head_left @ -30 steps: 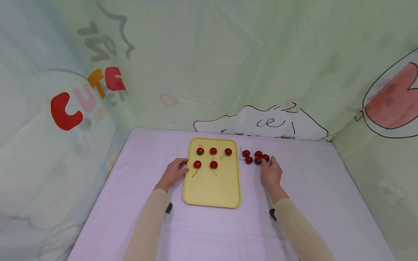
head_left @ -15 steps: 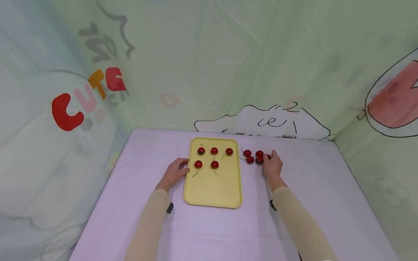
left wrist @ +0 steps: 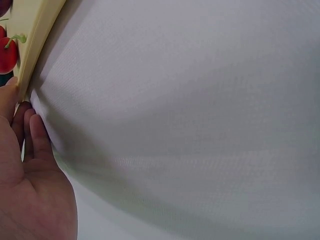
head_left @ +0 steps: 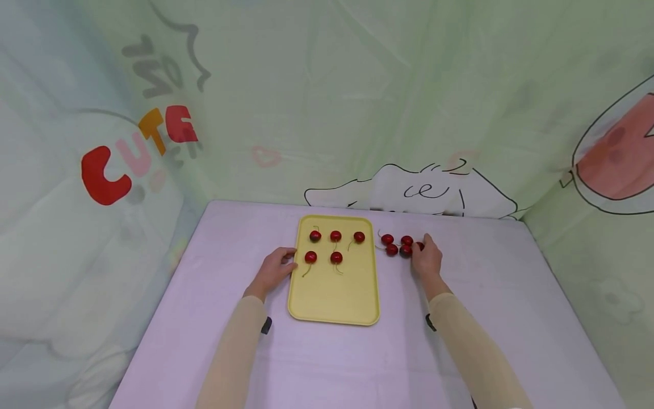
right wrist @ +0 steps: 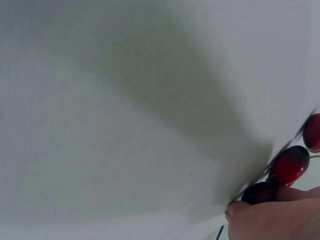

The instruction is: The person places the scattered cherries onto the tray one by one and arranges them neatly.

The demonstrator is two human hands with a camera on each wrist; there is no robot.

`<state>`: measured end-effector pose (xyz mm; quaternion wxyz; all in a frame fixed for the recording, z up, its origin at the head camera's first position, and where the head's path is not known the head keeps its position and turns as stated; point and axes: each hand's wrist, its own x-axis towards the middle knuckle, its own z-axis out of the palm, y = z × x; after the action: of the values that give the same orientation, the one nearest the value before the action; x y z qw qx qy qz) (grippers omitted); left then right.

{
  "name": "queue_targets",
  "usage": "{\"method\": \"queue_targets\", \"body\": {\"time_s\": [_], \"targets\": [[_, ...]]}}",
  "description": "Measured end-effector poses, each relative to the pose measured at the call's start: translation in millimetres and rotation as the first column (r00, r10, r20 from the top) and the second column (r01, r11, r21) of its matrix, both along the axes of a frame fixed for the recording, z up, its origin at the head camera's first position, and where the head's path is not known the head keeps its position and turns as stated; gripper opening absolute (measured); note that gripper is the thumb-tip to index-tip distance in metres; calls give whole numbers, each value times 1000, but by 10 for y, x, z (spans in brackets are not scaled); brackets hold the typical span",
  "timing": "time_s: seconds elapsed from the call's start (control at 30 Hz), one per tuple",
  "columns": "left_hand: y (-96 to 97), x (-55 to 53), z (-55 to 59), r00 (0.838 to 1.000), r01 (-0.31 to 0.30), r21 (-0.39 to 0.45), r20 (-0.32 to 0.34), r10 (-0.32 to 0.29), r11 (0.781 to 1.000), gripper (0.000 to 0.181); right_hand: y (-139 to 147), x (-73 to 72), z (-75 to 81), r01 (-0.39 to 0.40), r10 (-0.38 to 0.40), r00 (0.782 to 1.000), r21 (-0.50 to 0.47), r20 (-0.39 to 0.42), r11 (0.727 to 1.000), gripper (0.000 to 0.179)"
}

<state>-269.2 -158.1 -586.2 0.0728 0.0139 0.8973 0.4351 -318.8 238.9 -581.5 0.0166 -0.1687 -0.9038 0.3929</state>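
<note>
Left hand (head_left: 273, 270): my thumb and fingers pinch the rim of the yellow tray (head_left: 334, 301) at its 9 o'clock side.
Right hand (head_left: 427, 260): my fingertips close around one dark-red cherry (right wrist: 259, 193), between 2 and 3 o'clock from the tray's centre.
Loose cherries (head_left: 391, 250): four, clustered just beside my pinched one, toward 9 o'clock.
Tray cherries (head_left: 336, 257): five stemmed, two rows, spanning 10 to 1 o'clock.

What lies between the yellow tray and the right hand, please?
The head view shows a cluster of red cherries on the table between the tray and the right hand.
</note>
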Motion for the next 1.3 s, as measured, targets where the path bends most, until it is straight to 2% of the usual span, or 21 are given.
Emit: {"method": "queue_targets", "body": {"time_s": [0.27,0.4,0.57,0.67,0.8,0.9,1.07,1.17,1.3], "targets": [[2,-4,2,1000,5,-15,6,-5,1000,45,10,56,77,13,-14,1000,-19,-21,1000,57],[2,-2,5,1000,0,-18,12,0,1000,45,12,43,75,-39,37,998,-32,-42,999,59],[6,0,12,1000,-10,-21,13,10,1000,45,-176,103,169,-156,155,985,-8,-80,988,60],[9,4,21,1000,-7,-19,12,8,1000,45,-340,201,265,-253,253,961,18,-107,967,58],[9,8,24,1000,-4,-19,10,4,1000,45,-555,329,355,-392,393,911,35,-127,919,57],[4,10,23,1000,-5,-24,7,5,1000,45,-687,379,344,-482,485,867,57,-117,874,57],[3,14,28,1000,-5,-17,15,5,1000,45,-812,397,239,-590,594,800,66,-88,804,56],[9,13,29,1000,-6,-15,19,7,1000,45,-850,381,177,-624,628,774,68,-78,778,55],[14,15,37,1000,-8,-14,17,9,1000,45,-891,353,135,-643,647,760,75,-65,762,56]]}}
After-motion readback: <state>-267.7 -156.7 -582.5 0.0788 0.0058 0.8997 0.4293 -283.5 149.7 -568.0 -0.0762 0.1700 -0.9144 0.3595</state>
